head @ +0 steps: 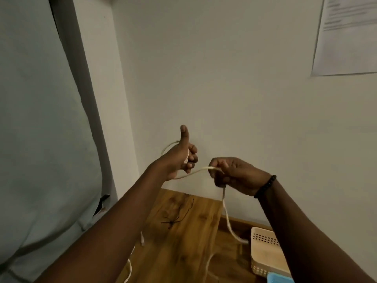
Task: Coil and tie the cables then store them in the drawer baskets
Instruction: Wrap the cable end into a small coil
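A white cable (191,173) runs between both raised hands in front of the wall. My left hand (179,158) has its thumb up and fingers curled around loops of the cable, one loop arcing out behind it. My right hand (234,174), with a black bead bracelet on the wrist, pinches the cable; from it the cable hangs down to the wooden surface (183,242) and ends near a cream perforated basket (265,250) at the lower right.
A tangle of thin black ties (175,217) lies on the wood. A blue item (279,278) sits by the basket. A pale curtain or panel (40,119) fills the left. A paper sheet (346,33) hangs on the wall, upper right.
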